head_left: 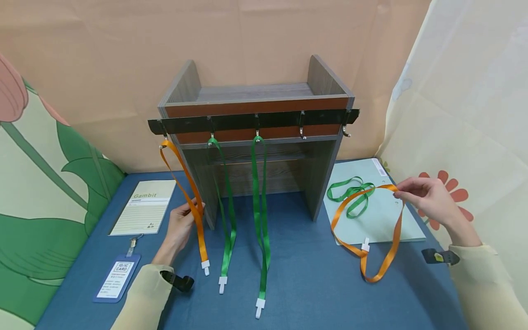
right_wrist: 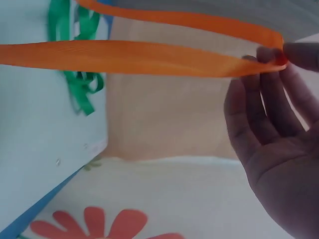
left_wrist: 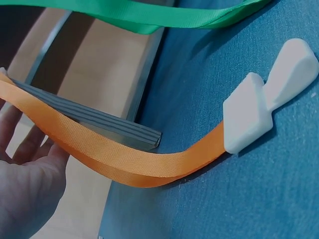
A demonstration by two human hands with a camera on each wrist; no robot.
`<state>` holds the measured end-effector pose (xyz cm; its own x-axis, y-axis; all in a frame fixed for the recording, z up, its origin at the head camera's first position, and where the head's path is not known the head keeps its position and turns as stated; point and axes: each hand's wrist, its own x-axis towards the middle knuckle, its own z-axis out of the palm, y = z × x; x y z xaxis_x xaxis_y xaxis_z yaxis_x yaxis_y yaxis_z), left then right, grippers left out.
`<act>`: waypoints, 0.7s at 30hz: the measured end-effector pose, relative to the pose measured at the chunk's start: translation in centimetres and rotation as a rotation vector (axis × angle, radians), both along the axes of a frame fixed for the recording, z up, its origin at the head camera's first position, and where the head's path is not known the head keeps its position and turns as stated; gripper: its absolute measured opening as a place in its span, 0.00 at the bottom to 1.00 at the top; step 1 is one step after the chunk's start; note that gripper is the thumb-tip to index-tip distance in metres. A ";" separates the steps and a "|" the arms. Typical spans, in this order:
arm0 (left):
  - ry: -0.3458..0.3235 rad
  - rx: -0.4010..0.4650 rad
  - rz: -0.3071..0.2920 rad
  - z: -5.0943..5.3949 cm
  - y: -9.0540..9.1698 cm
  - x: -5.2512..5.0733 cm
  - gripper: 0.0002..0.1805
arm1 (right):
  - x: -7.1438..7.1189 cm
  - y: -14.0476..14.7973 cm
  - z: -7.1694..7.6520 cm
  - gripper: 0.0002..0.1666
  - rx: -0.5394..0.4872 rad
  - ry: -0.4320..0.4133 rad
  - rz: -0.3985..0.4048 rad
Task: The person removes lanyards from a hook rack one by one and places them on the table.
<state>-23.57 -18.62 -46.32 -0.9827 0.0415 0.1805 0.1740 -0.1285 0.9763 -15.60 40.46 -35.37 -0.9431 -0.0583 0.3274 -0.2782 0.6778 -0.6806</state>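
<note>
At the left end of the hook rail (head_left: 272,121) an orange lanyard (head_left: 197,224) hangs from a hook, its white clip (left_wrist: 247,114) at the bottom. My left hand (head_left: 181,224) holds this strap partway down, where it bends; the fingertips are partly hidden. On the right, my right hand (head_left: 429,199) pinches a second orange lanyard (head_left: 393,243) by its top, between thumb and fingers (right_wrist: 276,109). Its loop droops over the table, with a white clip (head_left: 365,244). Two green lanyards (head_left: 229,215) (head_left: 260,206) hang from the hooks between my hands.
The rail crosses a grey wooden shelf (head_left: 326,156); its two right hooks (head_left: 302,133) (head_left: 345,133) carry nothing. A loose green lanyard (head_left: 342,198) lies on a pale folder (head_left: 371,172). A notebook (head_left: 144,208) and a blue ID card holder (head_left: 117,278) lie at left.
</note>
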 end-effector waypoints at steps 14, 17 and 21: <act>-0.011 -0.024 0.019 -0.1 0.1 -0.1 0.22 | -0.9 2.0 -4.1 0.10 0.150 -0.141 0.097; -0.010 -0.032 0.028 -0.1 0.1 -0.1 0.22 | -0.9 1.9 -4.2 0.11 0.164 -0.157 0.119; -0.013 -0.042 0.038 0.0 0.1 0.0 0.23 | -1.1 1.8 -4.4 0.11 0.207 -0.199 0.134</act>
